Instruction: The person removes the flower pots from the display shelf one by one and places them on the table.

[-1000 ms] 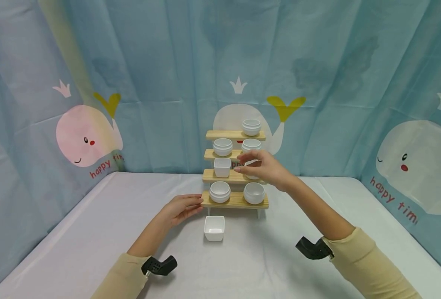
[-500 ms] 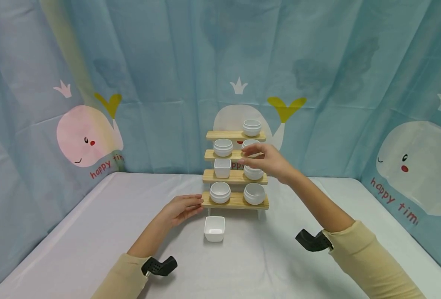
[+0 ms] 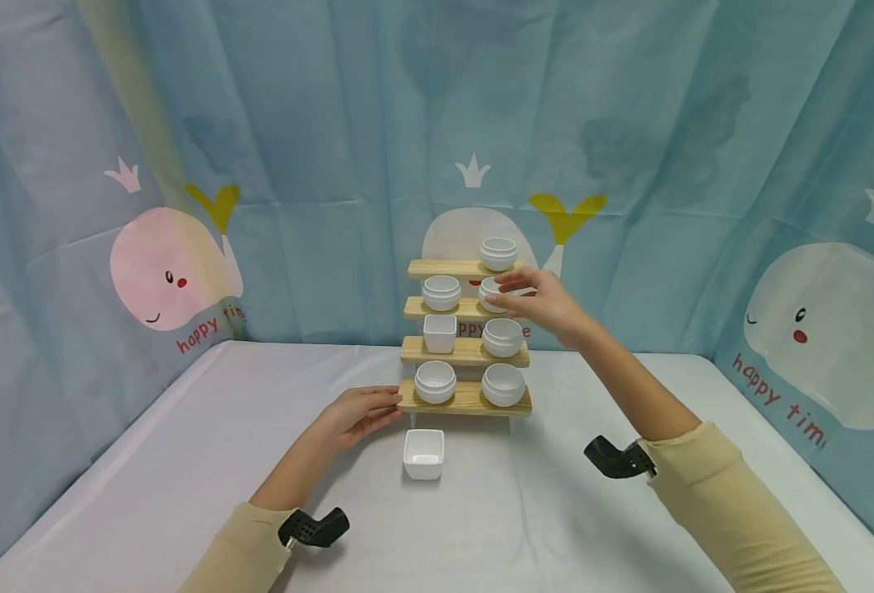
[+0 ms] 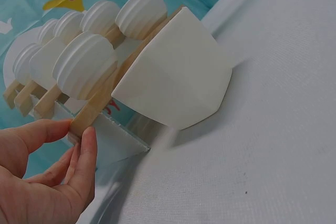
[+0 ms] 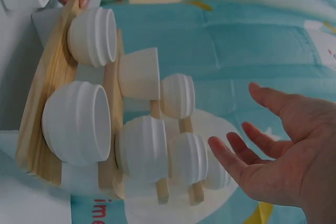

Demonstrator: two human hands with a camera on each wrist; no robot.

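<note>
A four-step stand with wooden shelves (image 3: 469, 397) carries small white bowls. My left hand (image 3: 362, 414) pinches the left end of its lowest shelf; the left wrist view shows thumb and forefinger (image 4: 88, 153) on the wood. My right hand (image 3: 544, 303), its fingers loosely bent and holding nothing, is at the right round bowl (image 3: 487, 298) of the second shelf from the top and partly hides it. In the right wrist view the thumb and fingers (image 5: 231, 158) are spread, with a gap to the bowls. A square bowl (image 3: 440, 333) sits left on the third shelf.
Another square bowl (image 3: 424, 455) stands on the white tablecloth (image 3: 474, 519) in front of the stand. One round bowl (image 3: 498, 254) is on the top shelf, right side. A blue whale-print curtain (image 3: 318, 272) hangs close behind.
My right hand has moved up and slightly right, from in front of the third shelf's round bowl to the second shelf's right bowl. The left hand stays on the stand.
</note>
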